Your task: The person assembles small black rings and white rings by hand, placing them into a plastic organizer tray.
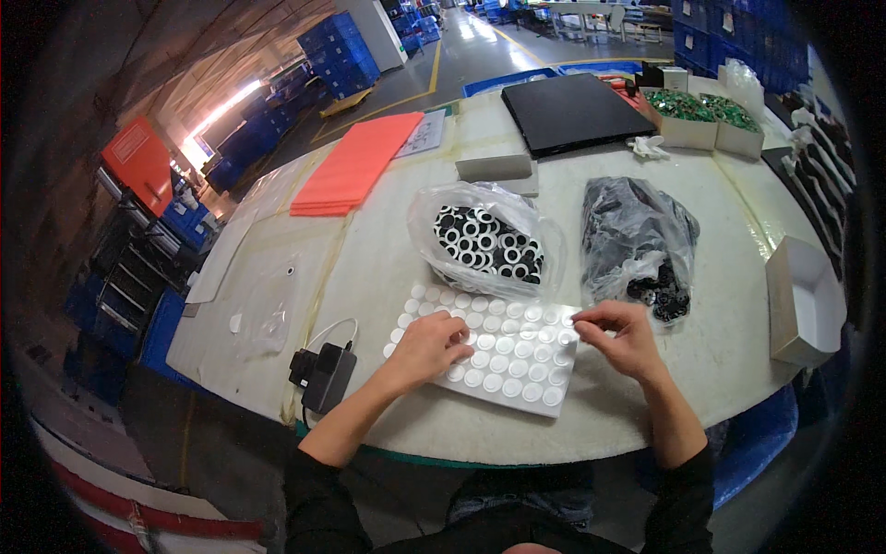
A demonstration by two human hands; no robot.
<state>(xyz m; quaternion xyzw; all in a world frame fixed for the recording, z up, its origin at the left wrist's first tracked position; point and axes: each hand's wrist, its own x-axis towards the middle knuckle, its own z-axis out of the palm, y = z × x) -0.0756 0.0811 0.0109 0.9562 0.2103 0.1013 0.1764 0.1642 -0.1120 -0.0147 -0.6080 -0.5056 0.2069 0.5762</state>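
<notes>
A white tray (pixel 489 395) with rows of round white discs lies on the table in front of me. My left hand (pixel 429 349) rests over its left part, fingers curled down and thumb bent toward them; what they hold, if anything, is hidden. At the tray's right edge my right hand (pixel 620 338) is closed in a pinch, and anything between the fingertips is too small to name. Just behind the tray stands an open clear plastic bag (pixel 544 222) full of black-and-white rings (pixel 484 242). To its right, a dark plastic bag (pixel 637 222) spills small black parts (pixel 666 294).
A black adapter (pixel 329 377) with a cable sits left of the tray. Orange sheets (pixel 355 166), a black flat panel (pixel 577 113) and boxes of green circuit boards (pixel 683 106) lie farther back. An open white box (pixel 803 300) stands at the right edge.
</notes>
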